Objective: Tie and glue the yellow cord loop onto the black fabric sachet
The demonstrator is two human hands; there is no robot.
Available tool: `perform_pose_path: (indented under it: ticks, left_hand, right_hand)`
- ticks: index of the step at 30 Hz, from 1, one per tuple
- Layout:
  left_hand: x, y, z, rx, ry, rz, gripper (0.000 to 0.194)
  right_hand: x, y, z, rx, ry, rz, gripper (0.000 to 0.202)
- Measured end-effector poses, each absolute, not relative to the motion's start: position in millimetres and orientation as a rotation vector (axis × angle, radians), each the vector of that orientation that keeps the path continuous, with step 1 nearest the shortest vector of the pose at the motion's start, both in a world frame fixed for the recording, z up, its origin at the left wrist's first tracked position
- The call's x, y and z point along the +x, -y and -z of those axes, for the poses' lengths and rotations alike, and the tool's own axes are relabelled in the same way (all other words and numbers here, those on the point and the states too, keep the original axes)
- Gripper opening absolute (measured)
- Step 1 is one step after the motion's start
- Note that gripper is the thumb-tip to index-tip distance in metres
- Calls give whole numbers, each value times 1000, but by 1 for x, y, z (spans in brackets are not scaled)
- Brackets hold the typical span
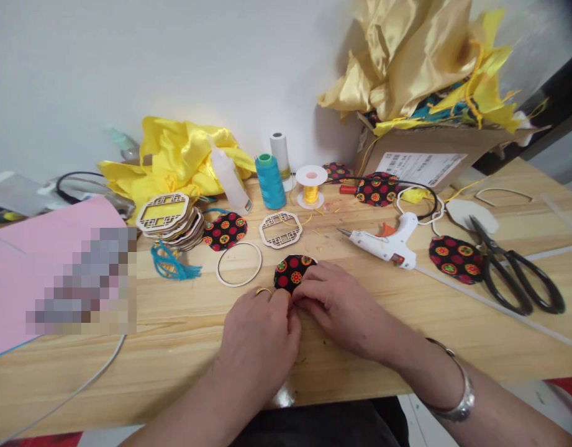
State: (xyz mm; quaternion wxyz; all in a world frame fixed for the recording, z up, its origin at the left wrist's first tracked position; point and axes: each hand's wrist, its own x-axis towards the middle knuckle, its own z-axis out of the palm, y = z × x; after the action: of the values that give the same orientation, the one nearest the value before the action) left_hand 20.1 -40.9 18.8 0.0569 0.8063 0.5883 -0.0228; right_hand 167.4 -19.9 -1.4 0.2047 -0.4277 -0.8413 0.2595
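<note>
A black fabric-covered piece (292,272) with red and orange flower patterns lies at the front middle of the table. My left hand (262,329) has its fingers closed on the lower left edge of it. From the right, my right hand (339,304) pinches the same piece along its near edge, and the two sets of fingertips almost meet. The fingers hide the piece's near side. Just beyond lie a thin wooden ring (239,284), a cut-out wooden lattice plate (281,230) and another patterned fabric piece (225,231).
A white glue gun (383,241) and black-handled scissors (513,273) lie to the right. Behind stand a blue thread cone (269,183), a yellow cord spool (310,189) and a white bottle (230,177). Stacked lattice plates (167,217) sit left, beside a pink sheet (43,248); a cardboard box (407,149) stands back right.
</note>
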Motion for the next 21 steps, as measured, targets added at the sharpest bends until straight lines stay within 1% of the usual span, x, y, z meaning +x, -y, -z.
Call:
perform_pose_path:
  ticks: [7,15,21]
  left_hand:
    - [19,40,-20,2405,-1769,77,19]
    - [16,41,-17,2328,-1769,59,18]
    - [10,42,-18,2293,-1710,-80,14]
  right_hand:
    - [167,23,6,-1167,2434,-600,13]
    - [168,24,5,-1164,2469,-566,16]
    - [167,25,8,-1170,2481,-554,15]
